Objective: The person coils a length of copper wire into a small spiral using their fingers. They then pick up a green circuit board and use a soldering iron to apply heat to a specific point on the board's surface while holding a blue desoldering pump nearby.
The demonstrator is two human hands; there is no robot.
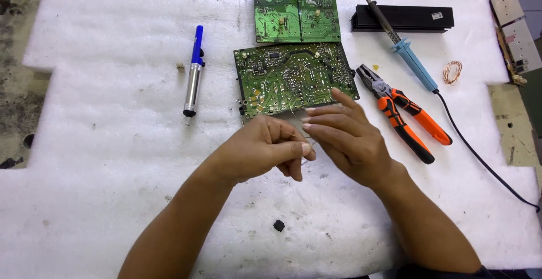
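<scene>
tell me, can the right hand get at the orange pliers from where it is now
Probably yes. The pliers lie flat on the white foam just right of the right hand, with bare foam between them and nothing on top.

- A thick white foam sheet with stepped, cut-out edges covers most of the work surface; it is speckled with dark flecks.
- A worn grey tabletop, stained dark, shows at the left edge.
- The same scuffed surface shows at the right.
- Light is even and soft.
</scene>
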